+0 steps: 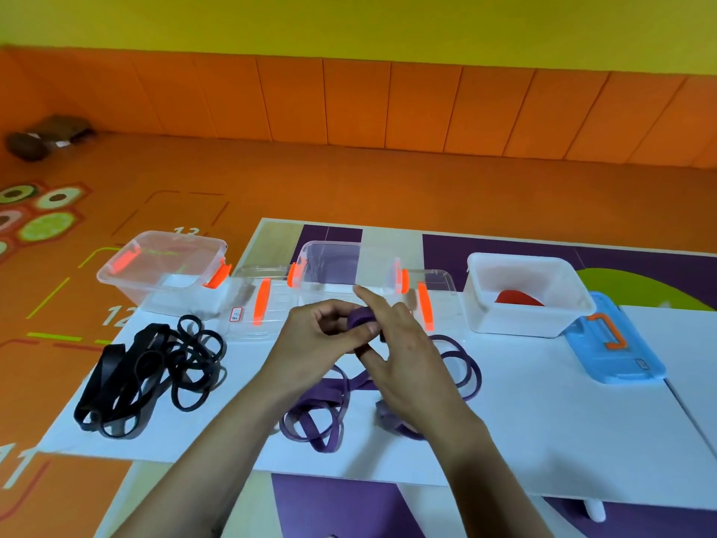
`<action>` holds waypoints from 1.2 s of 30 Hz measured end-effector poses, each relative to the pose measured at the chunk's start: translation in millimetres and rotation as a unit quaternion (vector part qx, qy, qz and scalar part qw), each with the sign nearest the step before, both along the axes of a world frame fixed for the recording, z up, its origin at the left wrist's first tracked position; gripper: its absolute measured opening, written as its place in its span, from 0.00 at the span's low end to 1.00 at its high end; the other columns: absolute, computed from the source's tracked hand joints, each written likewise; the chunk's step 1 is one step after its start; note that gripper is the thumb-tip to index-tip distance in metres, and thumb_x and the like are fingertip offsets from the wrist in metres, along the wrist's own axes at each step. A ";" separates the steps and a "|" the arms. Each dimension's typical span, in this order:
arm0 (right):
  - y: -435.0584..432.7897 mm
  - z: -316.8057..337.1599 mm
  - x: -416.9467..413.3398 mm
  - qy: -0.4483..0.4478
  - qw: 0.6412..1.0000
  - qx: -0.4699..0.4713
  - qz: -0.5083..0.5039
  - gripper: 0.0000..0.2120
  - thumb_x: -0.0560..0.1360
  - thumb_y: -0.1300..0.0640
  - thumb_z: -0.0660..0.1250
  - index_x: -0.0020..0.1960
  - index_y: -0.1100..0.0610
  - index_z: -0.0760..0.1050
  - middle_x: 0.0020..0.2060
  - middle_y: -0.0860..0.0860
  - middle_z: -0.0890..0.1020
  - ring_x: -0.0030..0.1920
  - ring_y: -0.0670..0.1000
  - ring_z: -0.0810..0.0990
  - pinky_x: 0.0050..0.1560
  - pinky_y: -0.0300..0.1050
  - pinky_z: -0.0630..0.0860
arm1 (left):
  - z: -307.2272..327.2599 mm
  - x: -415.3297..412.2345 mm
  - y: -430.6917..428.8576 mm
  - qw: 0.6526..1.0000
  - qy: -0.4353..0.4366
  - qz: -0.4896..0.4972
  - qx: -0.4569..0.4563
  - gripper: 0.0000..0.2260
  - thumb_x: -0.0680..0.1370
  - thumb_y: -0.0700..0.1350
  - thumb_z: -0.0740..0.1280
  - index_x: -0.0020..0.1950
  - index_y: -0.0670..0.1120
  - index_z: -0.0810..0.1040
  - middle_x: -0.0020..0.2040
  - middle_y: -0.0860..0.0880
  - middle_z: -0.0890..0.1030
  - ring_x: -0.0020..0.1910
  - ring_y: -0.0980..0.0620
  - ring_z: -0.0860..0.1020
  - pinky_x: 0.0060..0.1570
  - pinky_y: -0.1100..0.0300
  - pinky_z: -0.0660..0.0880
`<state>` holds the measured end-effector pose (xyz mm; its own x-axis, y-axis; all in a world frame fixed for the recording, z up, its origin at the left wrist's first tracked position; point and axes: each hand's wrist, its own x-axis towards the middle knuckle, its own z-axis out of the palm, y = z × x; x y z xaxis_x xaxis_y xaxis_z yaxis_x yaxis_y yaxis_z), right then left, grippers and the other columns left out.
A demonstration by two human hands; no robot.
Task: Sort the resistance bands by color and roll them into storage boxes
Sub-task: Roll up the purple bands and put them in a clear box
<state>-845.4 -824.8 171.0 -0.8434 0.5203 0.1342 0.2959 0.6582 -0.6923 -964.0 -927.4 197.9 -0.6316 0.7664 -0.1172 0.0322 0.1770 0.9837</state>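
Tabletop (543, 401), left hand (322, 337) pinching purple roll (359, 319), right hand (405, 365) (grip hidden)

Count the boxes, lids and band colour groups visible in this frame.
Boxes: 3 (left clear box, middle clear box, white box)
Lids: 3 (left clear lid, right clear lid, blue lid)
Band colours: 3 (black bands, purple bands, red band)
Total: 9

On my feed the left hand (322, 339) and right hand (403, 363) are bare; behind the fingers, the left forearm (217, 452) and right forearm (489, 471) are bare too.
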 end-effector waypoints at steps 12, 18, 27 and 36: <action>8.6 2.3 0.2 0.040 0.999 0.000 -0.028 0.39 0.73 0.50 0.72 0.77 0.33 0.57 0.63 0.37 0.67 0.54 0.43 0.77 0.52 0.47 0.80 | -5.8 5.6 -0.8 0.999 0.009 -0.006 0.037 0.05 0.76 0.41 0.75 0.50 0.50 0.88 0.46 0.48 0.88 0.48 0.50 0.86 0.55 0.52 0.80; -1.3 -1.0 -8.3 0.034 0.993 0.039 -0.108 0.27 0.74 0.43 0.71 0.71 0.41 0.68 0.63 0.40 0.72 0.54 0.49 0.78 0.49 0.53 0.80 | -3.5 20.6 5.7 0.996 -0.026 0.068 0.060 0.06 0.76 0.43 0.75 0.52 0.48 0.87 0.45 0.48 0.87 0.45 0.52 0.83 0.53 0.58 0.79; 11.2 -17.8 3.8 -0.041 0.997 0.000 0.067 0.38 0.82 0.55 0.65 0.80 0.32 0.46 0.72 0.39 0.59 0.43 0.44 0.77 0.46 0.43 0.76 | -4.8 -12.2 -8.3 0.997 0.044 -0.061 -0.025 0.06 0.74 0.43 0.77 0.50 0.47 0.87 0.44 0.48 0.87 0.46 0.45 0.86 0.56 0.48 0.82; 7.1 -15.5 -7.0 0.029 0.997 0.000 -0.074 0.29 0.73 0.37 0.68 0.73 0.39 0.67 0.61 0.39 0.75 0.57 0.45 0.80 0.56 0.48 0.79 | -12.1 3.3 -0.9 0.995 -0.023 0.085 0.051 0.04 0.75 0.41 0.76 0.49 0.46 0.86 0.43 0.48 0.88 0.45 0.51 0.86 0.51 0.61 0.81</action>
